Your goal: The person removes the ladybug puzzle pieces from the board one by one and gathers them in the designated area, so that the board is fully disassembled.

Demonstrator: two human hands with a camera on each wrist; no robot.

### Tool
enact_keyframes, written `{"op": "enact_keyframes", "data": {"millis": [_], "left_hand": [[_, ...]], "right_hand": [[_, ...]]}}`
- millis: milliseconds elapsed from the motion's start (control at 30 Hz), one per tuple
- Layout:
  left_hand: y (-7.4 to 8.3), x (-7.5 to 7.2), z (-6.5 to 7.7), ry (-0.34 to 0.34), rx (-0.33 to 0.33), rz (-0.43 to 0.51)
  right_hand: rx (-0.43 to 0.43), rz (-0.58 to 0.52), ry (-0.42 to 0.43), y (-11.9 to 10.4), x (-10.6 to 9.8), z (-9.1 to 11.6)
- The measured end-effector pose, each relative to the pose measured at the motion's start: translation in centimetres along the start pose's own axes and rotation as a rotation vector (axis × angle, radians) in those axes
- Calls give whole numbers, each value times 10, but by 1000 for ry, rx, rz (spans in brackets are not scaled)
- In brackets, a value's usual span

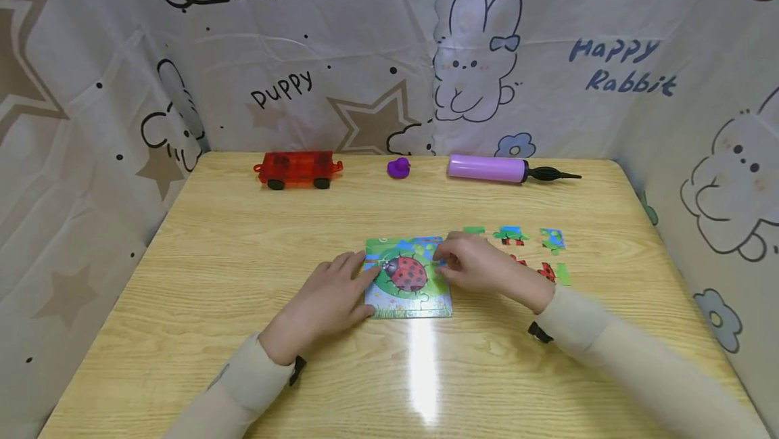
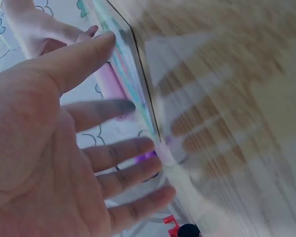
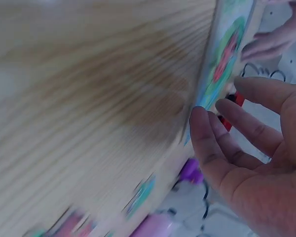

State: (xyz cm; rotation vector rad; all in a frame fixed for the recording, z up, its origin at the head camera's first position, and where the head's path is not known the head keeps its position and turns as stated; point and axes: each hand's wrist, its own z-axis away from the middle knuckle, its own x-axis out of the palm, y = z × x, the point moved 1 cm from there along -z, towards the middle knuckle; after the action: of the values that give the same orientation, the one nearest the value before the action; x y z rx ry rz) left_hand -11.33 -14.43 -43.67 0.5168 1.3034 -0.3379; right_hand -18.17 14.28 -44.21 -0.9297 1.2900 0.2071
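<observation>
A square puzzle board (image 1: pixel 406 280) with a red ladybug on a green and blue ground lies mid-table, piece seams showing at its lower right. Spread along its left side is my left hand (image 1: pixel 331 293), fingertips over the edge; the left wrist view shows those fingers (image 2: pixel 123 153) apart and nearly straight. My right hand (image 1: pixel 471 260) is at the board's right edge. Its fingers (image 3: pixel 207 136) are loosely bent in the right wrist view, thumb apart, fingertips right at the board's corner, nothing visible between them.
Loose puzzle pieces (image 1: pixel 512 235) lie to the right of the board, some partly hidden behind my right hand and forearm. Along the back edge stand a red toy wagon (image 1: pixel 298 170), a purple rubber duck (image 1: pixel 398 168) and a purple hand pump (image 1: pixel 487 168). Printed curtains (image 1: pixel 377 40) surround the table.
</observation>
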Motion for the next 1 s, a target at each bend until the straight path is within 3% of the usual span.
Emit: {"op": "enact_keyframes", "data": {"millis": [200, 367, 600, 1000], "left_hand": [[-3, 3, -8, -53, -112, -22], [-5, 6, -14, -83, -150, -56], [-6, 5, -17, -132, -187, -3], [-5, 2, -21, -186, -236, -3]], "right_hand": [[-55, -9, -40, -23, 16, -21], [-86, -6, -67, -40, 25, -35], [28, 2, -128, -56, 33, -50], [180, -97, -193, -60, 33, -59]]}}
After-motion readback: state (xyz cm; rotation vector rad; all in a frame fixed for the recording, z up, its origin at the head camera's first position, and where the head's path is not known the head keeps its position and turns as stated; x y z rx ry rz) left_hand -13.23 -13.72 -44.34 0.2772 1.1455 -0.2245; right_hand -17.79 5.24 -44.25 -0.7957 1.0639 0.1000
